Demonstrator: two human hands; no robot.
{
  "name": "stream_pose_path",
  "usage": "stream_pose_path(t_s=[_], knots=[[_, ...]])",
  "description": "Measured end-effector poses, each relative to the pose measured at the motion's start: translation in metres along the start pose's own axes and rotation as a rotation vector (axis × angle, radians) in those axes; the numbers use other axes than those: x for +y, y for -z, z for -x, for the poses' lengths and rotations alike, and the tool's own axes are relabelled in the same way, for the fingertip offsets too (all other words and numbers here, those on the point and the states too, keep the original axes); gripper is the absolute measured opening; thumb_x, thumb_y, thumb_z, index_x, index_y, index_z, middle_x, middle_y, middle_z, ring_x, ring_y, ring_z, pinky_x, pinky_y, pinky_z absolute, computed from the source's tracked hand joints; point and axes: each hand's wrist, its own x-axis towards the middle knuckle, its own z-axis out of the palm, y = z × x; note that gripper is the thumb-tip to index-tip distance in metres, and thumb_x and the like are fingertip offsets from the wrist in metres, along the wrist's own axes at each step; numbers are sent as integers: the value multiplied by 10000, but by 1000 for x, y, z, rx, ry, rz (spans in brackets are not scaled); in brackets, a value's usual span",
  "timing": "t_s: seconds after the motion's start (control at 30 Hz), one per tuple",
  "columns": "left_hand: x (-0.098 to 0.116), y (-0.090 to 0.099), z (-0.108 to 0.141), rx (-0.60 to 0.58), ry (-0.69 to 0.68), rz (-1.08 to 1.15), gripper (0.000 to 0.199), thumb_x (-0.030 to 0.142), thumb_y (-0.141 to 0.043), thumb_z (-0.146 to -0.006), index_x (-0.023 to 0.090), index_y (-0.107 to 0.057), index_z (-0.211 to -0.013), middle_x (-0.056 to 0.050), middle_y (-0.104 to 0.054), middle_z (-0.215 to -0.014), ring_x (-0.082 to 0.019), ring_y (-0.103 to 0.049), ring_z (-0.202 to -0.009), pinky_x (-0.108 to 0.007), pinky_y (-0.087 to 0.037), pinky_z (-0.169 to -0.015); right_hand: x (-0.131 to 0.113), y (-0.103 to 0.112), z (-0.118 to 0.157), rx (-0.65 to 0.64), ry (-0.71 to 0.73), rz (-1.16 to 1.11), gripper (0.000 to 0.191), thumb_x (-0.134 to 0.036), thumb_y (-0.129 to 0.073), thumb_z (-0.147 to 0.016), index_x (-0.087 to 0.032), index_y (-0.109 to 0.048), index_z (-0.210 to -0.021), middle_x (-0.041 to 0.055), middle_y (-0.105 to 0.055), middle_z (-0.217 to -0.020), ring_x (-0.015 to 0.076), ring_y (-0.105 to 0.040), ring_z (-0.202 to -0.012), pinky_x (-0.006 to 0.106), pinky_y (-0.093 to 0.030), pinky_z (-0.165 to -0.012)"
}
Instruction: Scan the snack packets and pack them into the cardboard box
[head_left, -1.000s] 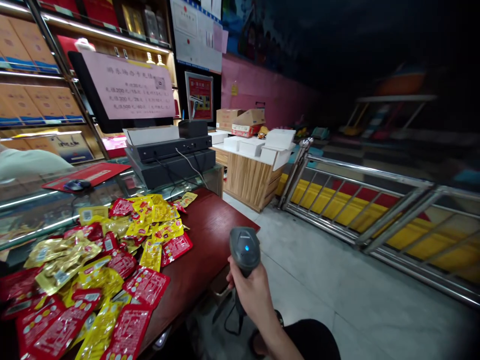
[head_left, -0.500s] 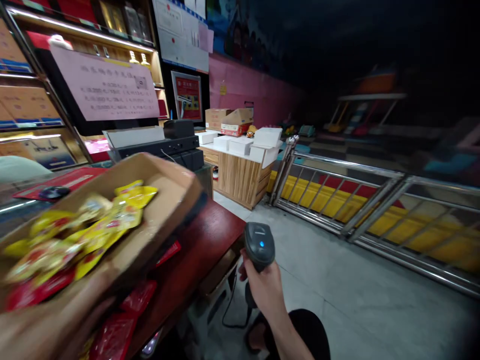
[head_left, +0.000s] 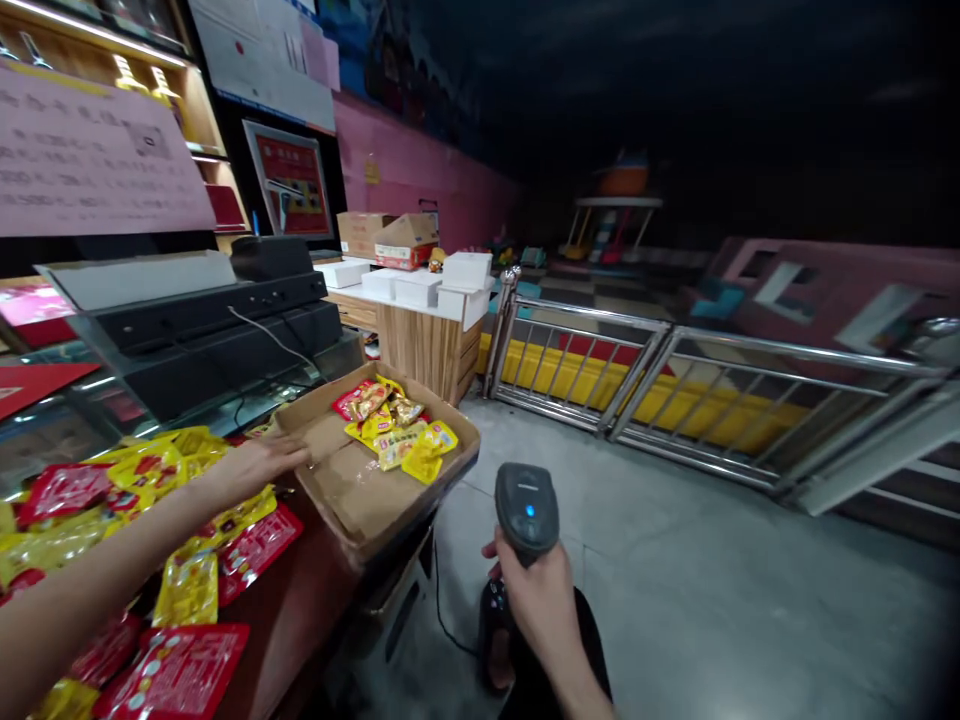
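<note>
Scanner [head_left: 527, 500] partly hidden (behind right fingers [head_left: 514, 567]), pink sign [head_left: 82, 150] cropped

Support: glossy red-brown tabletop [head_left: 304, 590] | Left: overlapping heap of red, yellow and gold foil snack pouches [head_left: 146, 475] | Far end: one shallow cardboard tray [head_left: 360, 500], beside the heap, right part projecting past the tabletop edge

A white strip [head_left: 112, 33] glowed at upper left, while the upper right sank into near-black. Glare flecked the packets [head_left: 180, 665] at lower left and the rail [head_left: 592, 315] right of centre, and a blue light [head_left: 530, 511] shone on the scanner [head_left: 527, 490]. Blur smeared the sign [head_left: 82, 165] at left.
</note>
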Motion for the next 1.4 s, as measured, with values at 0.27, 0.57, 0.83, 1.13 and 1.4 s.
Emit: stream_pose_path(t_s=[0.27, 0.57, 0.83, 1.13, 1.4], knots=[[-16, 16, 23, -20, 338, 38, 534, 139, -374, -869, 218, -663, -1310, -120, -676, -1373, -301, -650, -1237, -433, -511, -1044, 0, -37, -2, -147, 53, 44, 227, -387, -670, -817, -176, -695, -896, 89, -759, -696, 248, -705, -554, 305, -544, -493], [-6, -28, 78, -304, 698, 91, 669, 576, -630, -715, 324, -652, -1334, -121, -663, -1409, -356, -639, -1278, -458, -496, -1081, -10, -52, -27, -131, 183, 79, 137, -280, -635, -788, -189, -689, -874, 79, -774, -781, 255, -742, -706, 308, -600, -649], [-3, 9, 70, -213, 737, 191, 714, 568, -582, -768, 147, -626, -1343, -201, -692, -1335, -376, -673, -1198, -440, -482, -1050, -30, -38, -11, -198, 331, 91, 169, -204, -588, -790, -187, -703, -913, 51, -753, -757, 223, -718, -697, 289, -582, -678], [61, 60, 18, 266, 852, 1362, 272, 410, -629, -855, 146, -658, -914, -43, -736, -800, -174, -669, -750, -281, -560, -735, -45, -45, 22, -377, 328, -42, 142, -235, -637, -795, -222, -703, -920, 40, -747, -717, 262, -750, -752, 300, -582, -615], [118, 24, -59, 197, 771, 1840, 244, 204, -778, -825, 132, -692, -1042, -107, -774, -960, -180, -740, -759, -291, -617, -692, -46, -61, 32, -404, 324, -105, 215, -260, -664, -793, -222, -686, -1003, 32, -757, -752, 253, -759, -781, 305, -597, -610]])
